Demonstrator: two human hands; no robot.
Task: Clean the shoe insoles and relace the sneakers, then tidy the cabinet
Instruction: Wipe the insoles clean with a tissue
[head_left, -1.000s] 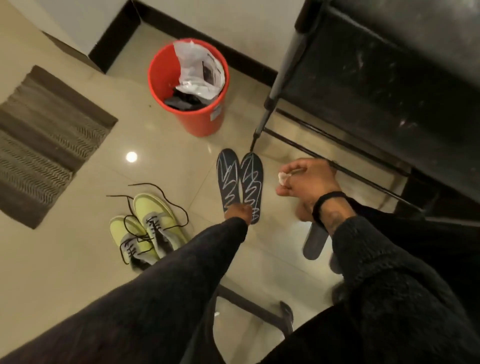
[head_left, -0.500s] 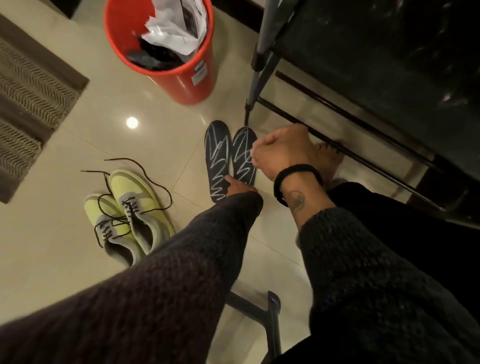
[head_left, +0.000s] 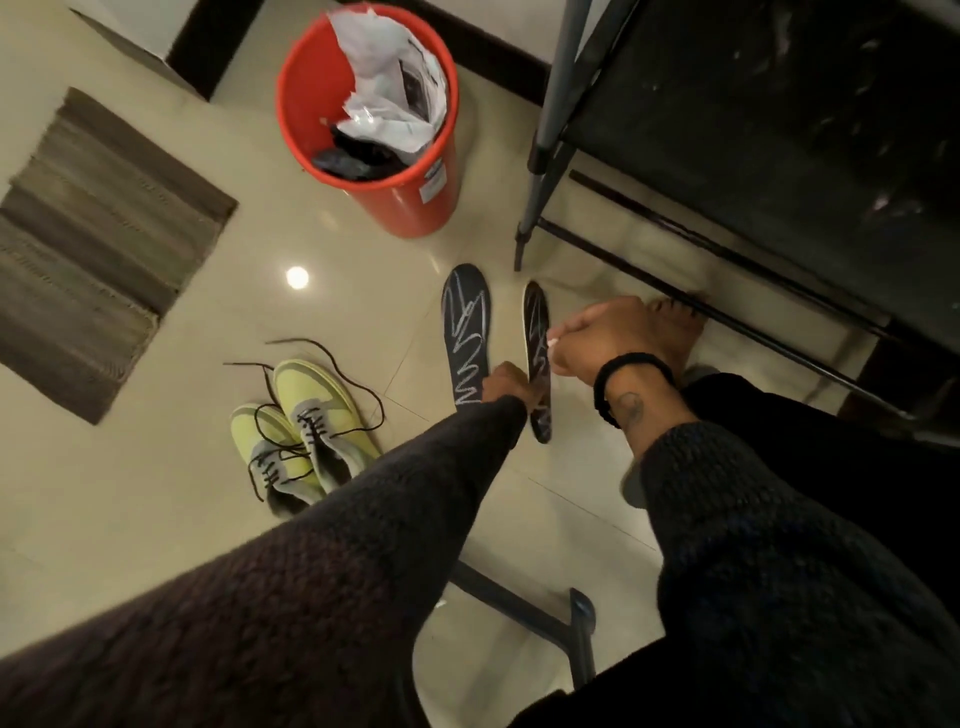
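Left hand (head_left: 511, 383) grips the heel end of one dark insole (head_left: 538, 364), tilting it up on its edge off the floor (head_left: 156, 493). Right hand (head_left: 605, 338) is curled round a small white wad (head_left: 551, 341), pressed against that insole's patterned face. Second insole (head_left: 466, 338) lies flat just beside, at 9 o'clock of the first. Yellow sneakers (head_left: 301, 436), laces loose, sit at 8 o'clock of the insoles. Red bucket (head_left: 410, 197) with crumpled paper stands at 12 o'clock. Dark cabinet (head_left: 779, 130) at 2 o'clock. Brown mat (head_left: 93, 249) at 9 o'clock.
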